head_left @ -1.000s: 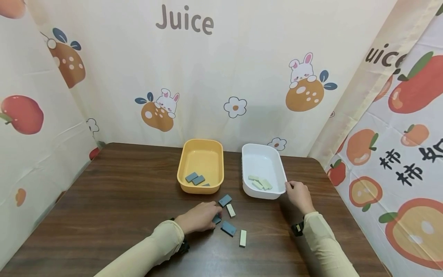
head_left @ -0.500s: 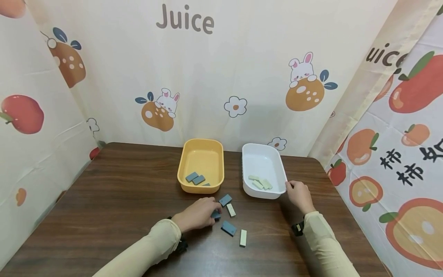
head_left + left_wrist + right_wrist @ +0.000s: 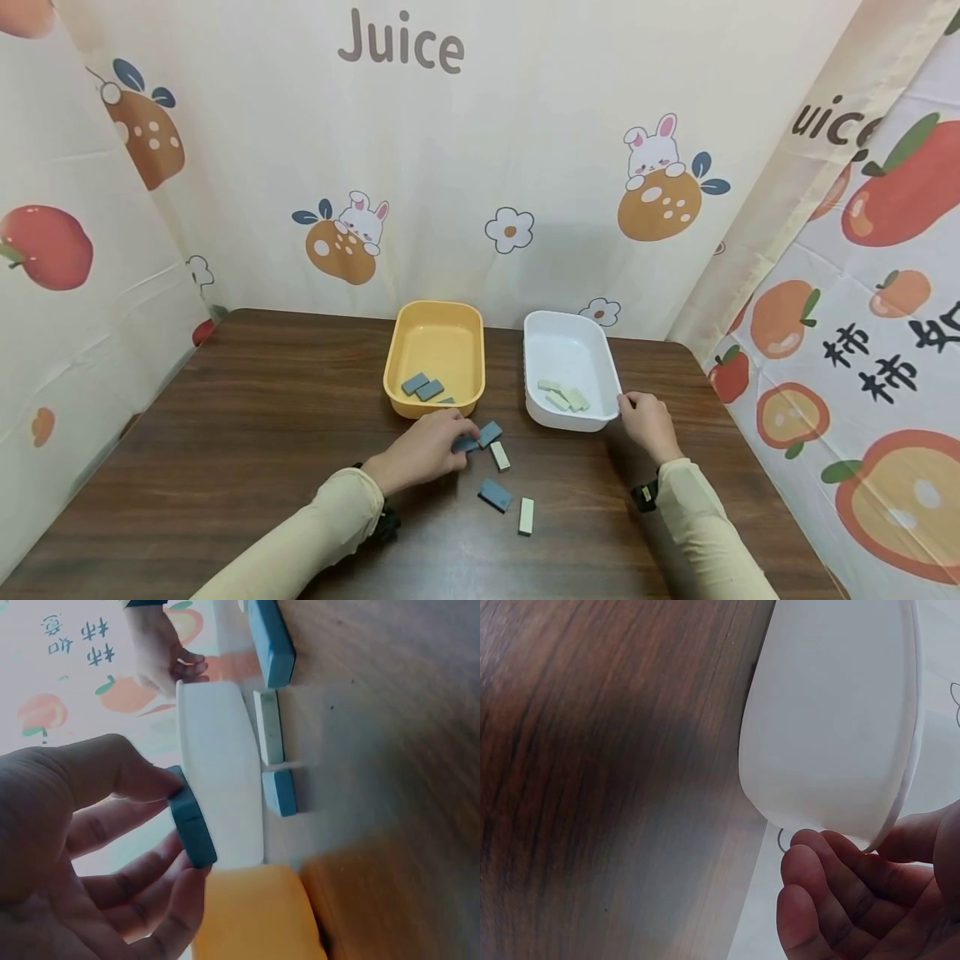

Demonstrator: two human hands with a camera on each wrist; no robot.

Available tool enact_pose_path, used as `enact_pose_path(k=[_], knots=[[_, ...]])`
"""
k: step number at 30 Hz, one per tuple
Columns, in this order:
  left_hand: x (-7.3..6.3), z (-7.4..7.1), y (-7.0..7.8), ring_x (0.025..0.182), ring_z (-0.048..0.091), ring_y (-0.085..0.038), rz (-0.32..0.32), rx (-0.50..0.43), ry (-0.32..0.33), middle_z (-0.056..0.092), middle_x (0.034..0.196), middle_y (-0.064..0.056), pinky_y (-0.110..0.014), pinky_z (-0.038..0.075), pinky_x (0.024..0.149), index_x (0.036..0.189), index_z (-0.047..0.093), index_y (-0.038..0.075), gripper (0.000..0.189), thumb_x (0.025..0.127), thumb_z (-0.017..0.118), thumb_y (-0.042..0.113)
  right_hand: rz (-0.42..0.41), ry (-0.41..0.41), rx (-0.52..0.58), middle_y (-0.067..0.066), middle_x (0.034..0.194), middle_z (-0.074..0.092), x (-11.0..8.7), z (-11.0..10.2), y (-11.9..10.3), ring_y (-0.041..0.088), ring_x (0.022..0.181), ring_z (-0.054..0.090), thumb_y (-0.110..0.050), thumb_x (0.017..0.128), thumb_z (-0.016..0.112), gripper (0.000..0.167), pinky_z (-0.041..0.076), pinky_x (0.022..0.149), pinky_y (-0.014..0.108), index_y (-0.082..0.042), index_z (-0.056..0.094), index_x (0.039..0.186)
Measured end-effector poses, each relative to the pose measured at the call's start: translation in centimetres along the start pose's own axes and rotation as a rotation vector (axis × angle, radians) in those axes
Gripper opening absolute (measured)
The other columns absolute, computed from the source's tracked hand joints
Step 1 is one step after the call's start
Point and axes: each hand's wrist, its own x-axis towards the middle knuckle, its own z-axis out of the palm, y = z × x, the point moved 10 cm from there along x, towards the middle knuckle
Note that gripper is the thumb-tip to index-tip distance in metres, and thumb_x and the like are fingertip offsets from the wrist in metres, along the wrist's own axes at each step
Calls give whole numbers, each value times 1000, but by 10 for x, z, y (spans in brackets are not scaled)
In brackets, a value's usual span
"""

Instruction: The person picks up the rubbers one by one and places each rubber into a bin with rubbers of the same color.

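Observation:
My left hand (image 3: 423,450) pinches a flat blue-grey block (image 3: 193,825) between thumb and fingertips, in front of the yellow bin (image 3: 441,411). In the left wrist view the block is tilted and raised off the wood. My right hand (image 3: 649,427) grips the near right corner of the white bin's rim; the right wrist view has the thumb on one side of the white bin (image 3: 832,720) and fingers on the other. Close by the left hand lie a blue block (image 3: 491,433) and a pale green block (image 3: 500,456). Nearer me are another blue block (image 3: 495,495) and a pale green block (image 3: 527,517).
Several blue blocks (image 3: 430,390) lie in the near end of the yellow bin. Pale green blocks (image 3: 564,396) sit in the white bin. Both bins stand toward the back of the brown table (image 3: 262,400), before a printed curtain (image 3: 450,150).
My left hand has lifted the blue block from the table and moved it away from me, toward the yellow bin. My right hand stays at the white bin's corner.

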Motion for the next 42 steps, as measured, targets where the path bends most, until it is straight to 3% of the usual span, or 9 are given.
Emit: enact_pose_path(k=[11, 19, 26, 31, 42], knots=[[6, -33, -12, 86, 58, -12, -10, -62, 195, 64, 101, 0, -29, 51, 75, 109, 71, 14, 28, 82, 72, 11, -5, 5, 9, 21, 92, 69, 0, -4, -3, 23, 68, 53, -19, 101, 43, 39, 41, 57, 31, 10, 65, 116], [13, -46, -29, 89, 62, -18, -33, -90, 263, 66, 103, -4, -33, 53, 76, 112, 71, 12, 29, 83, 70, 10, -17, 13, 0, 23, 94, 69, 1, -5, -5, 23, 67, 53, -19, 101, 43, 40, 41, 58, 31, 11, 64, 116], [21, -49, -50, 92, 66, -21, -134, -169, 271, 66, 102, -6, -35, 54, 77, 113, 71, 12, 31, 83, 69, 11, -13, 6, -2, 27, 103, 69, 1, -4, -5, 24, 71, 56, -19, 101, 42, 41, 44, 60, 33, 11, 63, 118], [27, -48, -63, 95, 66, -24, -168, -213, 267, 65, 106, -10, -39, 55, 79, 117, 69, 9, 32, 85, 70, 11, -19, 19, -4, 26, 102, 69, 1, -4, -4, 25, 71, 56, -20, 100, 43, 41, 45, 61, 34, 11, 64, 117], [47, -35, -84, 89, 62, -20, -247, -195, 176, 65, 103, -7, -34, 52, 76, 117, 70, 9, 32, 85, 68, 13, -15, 14, 9, 27, 102, 69, -2, -2, -4, 24, 70, 56, -19, 100, 43, 40, 44, 60, 33, 11, 64, 116]])
